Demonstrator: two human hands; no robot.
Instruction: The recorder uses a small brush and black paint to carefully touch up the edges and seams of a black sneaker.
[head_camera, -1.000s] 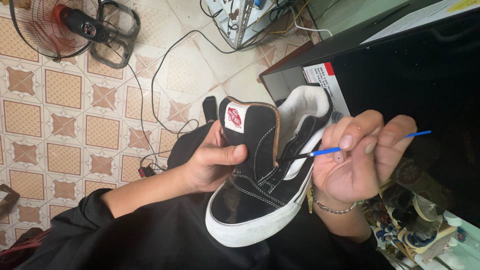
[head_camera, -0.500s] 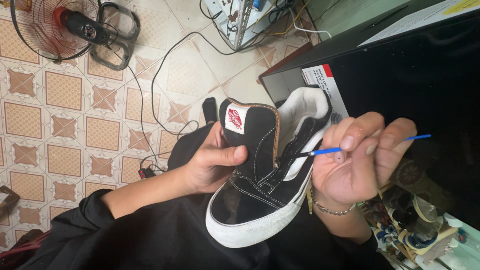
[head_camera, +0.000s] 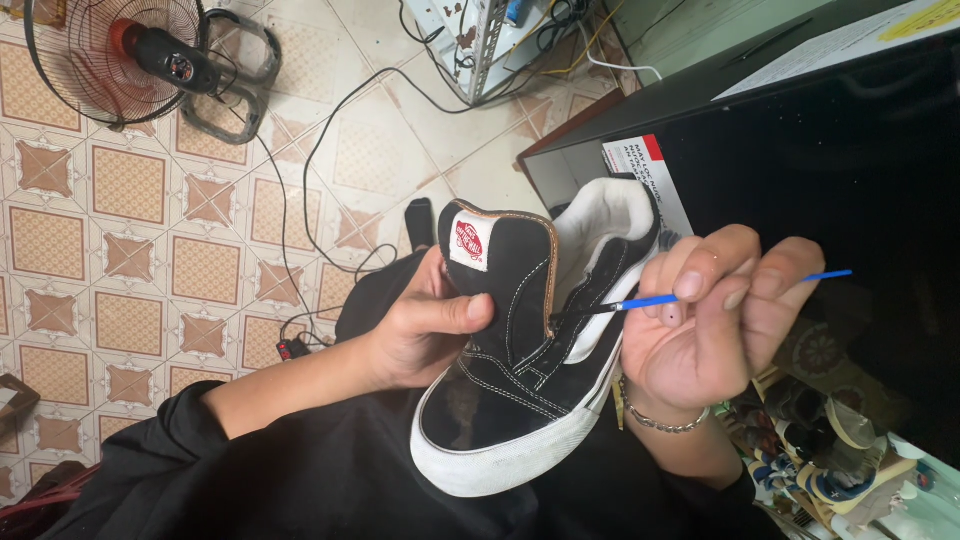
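A black suede sneaker (head_camera: 510, 350) with a white rubber sole and white lining is held up over my lap. My left hand (head_camera: 420, 335) grips its side, thumb across the black upper near the tongue. My right hand (head_camera: 705, 320) is on the other side of the shoe and pinches a thin blue-handled brush (head_camera: 650, 300). The brush's dark tip touches the tan edge of the shoe's opening. A bracelet sits on my right wrist.
Patterned floor tiles lie below, with a standing fan (head_camera: 130, 60) at the top left and black cables (head_camera: 300, 190) trailing across. A dark desk (head_camera: 800, 150) fills the right side. Small jars and clutter (head_camera: 830, 450) sit at the lower right.
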